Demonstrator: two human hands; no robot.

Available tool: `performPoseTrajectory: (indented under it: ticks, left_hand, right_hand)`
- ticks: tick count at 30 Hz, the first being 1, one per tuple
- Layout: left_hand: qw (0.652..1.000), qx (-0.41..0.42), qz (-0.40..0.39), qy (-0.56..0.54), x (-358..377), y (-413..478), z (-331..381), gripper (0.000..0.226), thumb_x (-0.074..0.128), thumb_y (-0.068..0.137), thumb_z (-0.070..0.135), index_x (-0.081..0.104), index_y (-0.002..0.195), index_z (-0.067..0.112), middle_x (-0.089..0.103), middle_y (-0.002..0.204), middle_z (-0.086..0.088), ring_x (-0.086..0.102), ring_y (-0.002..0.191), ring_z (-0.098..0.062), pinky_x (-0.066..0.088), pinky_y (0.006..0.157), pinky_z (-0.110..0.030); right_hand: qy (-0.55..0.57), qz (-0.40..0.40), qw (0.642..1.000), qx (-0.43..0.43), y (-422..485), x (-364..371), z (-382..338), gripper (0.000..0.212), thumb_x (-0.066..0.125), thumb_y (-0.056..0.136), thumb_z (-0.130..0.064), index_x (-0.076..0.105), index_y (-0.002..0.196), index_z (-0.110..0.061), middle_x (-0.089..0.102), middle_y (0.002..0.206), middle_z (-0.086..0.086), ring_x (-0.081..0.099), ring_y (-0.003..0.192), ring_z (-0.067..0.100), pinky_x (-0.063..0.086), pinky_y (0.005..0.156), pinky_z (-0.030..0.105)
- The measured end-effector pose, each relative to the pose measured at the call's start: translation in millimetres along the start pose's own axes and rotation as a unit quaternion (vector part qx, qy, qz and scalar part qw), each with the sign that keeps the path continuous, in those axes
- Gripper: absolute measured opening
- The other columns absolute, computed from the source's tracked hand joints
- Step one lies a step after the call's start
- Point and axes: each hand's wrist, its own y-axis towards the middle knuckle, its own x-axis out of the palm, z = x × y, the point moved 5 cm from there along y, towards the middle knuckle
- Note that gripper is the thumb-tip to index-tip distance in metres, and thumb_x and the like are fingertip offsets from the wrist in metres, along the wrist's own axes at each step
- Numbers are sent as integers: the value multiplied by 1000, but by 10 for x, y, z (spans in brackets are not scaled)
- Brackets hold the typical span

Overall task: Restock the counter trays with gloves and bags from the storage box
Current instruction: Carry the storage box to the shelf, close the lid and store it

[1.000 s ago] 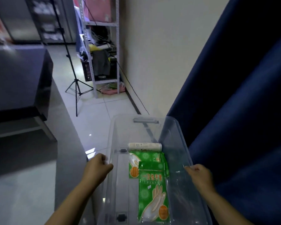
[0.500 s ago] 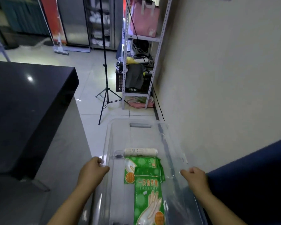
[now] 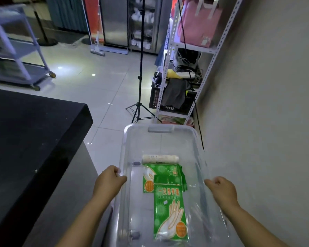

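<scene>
Pale floor tiles ran away toward a tripod and a metal shelf rack at the upper right, with a plain wall down the right side and a wheeled cart at the upper left. A second before, a dark blue cloth had filled the right of the frame. It was now out of view, and the black counter had spread across the left side, so the view had swung round toward the counter. That suggested the box was being brought to where it was needed, though no trays showed and nothing had been taken out yet. The clear storage box sat at the lower centre, held as before. The left hand had its fingers curled over the left rim, and the right hand gripped the right rim the same way. Inside, the contents lay as they had. A white roll of bags lay crosswise near the middle. Just below it was a green glove packet, and a second green glove packet overlapped that one's lower edge and reached toward the near end. The far half of the box held nothing that could be made out.
</scene>
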Motion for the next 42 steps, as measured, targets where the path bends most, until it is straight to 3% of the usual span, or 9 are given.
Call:
performPoseTrajectory:
  ticks: [2, 6, 13, 21, 24, 28, 33, 35, 42]
  left_hand:
    - [1000, -17, 10, -6, 22, 274, 67, 19, 63, 76, 19, 55, 93, 19, 61, 78, 0, 60, 75, -22, 48, 66, -30]
    - [998, -43, 55, 0, 59, 865, 294, 18, 61, 77, 17, 55, 94, 16, 61, 77, -1, 59, 70, -18, 40, 55, -25]
    - [982, -102, 158, -28, 59, 1800, 867, 16, 62, 74, 12, 56, 88, 14, 59, 73, 0, 54, 63, -14, 34, 52, -24]
    - [961, -169, 209, -65, -191, 3024, 1100, 10, 58, 73, 13, 56, 82, 15, 60, 74, 0, 55, 66, -20, 34, 53, -26]
    - [958, -188, 201, -76, -364, 3651, 1109, 14, 53, 68, 10, 43, 63, 17, 47, 58, 3, 40, 50, -18, 25, 48, -24]
    - [960, -197, 181, -81, -696, 4458, 1100, 25, 51, 66, 4, 32, 57, 18, 34, 54, 1, 26, 49, -19, 18, 49, -24]
    - [957, -204, 188, -89, -1217, 5191, 1054, 6, 56, 71, 9, 52, 73, 14, 54, 68, 0, 48, 59, -21, 31, 51, -25]
    - [955, -209, 188, -91, -1421, 5406, 1014, 9, 58, 72, 12, 55, 80, 14, 58, 74, 0, 54, 66, -21, 33, 51, -24]
    - [941, -231, 220, -116, -2094, 6200, 717, 10, 59, 69, 9, 56, 78, 13, 61, 74, -5, 51, 59, -22, 34, 52, -25]
  right_hand:
    - [1, -23, 1000, -11, 383, 161, -164, 33, 69, 77, -18, 47, 54, -13, 48, 53, 1, 43, 50, 16, 33, 50, 28]
    - [7, -65, 997, -29, 1246, 493, -535, 27, 71, 76, -21, 53, 58, -10, 54, 59, 3, 50, 56, 19, 38, 56, 30]
    - [-1, -124, 990, -72, 2641, 947, -1325, 29, 70, 77, -21, 50, 57, -13, 52, 58, 2, 47, 55, 19, 36, 54, 29]
    - [-25, -151, 985, -86, 3690, 1737, -2187, 27, 69, 77, -25, 52, 59, -12, 55, 59, 4, 50, 56, 21, 39, 56, 30]
    - [-28, -146, 985, -84, 4011, 2141, -2536, 26, 69, 75, -24, 55, 58, -10, 57, 59, 6, 51, 57, 24, 41, 57, 31]
    - [-19, -129, 989, -68, 4356, 2635, -3017, 22, 69, 72, -25, 57, 58, -12, 59, 57, 4, 53, 55, 23, 40, 54, 30]
    - [-35, -131, 986, -93, 4719, 3183, -3814, 26, 70, 71, -25, 52, 55, -14, 55, 53, 1, 50, 53, 22, 39, 55, 31]
    - [-31, -134, 984, -111, 4810, 3393, -4099, 29, 70, 72, -24, 50, 53, -15, 52, 51, 0, 47, 50, 20, 37, 52, 30]
    - [-63, -173, 969, -165, 5187, 4421, -5094, 37, 69, 72, -29, 43, 50, -16, 46, 47, -3, 41, 45, 17, 27, 44, 27]
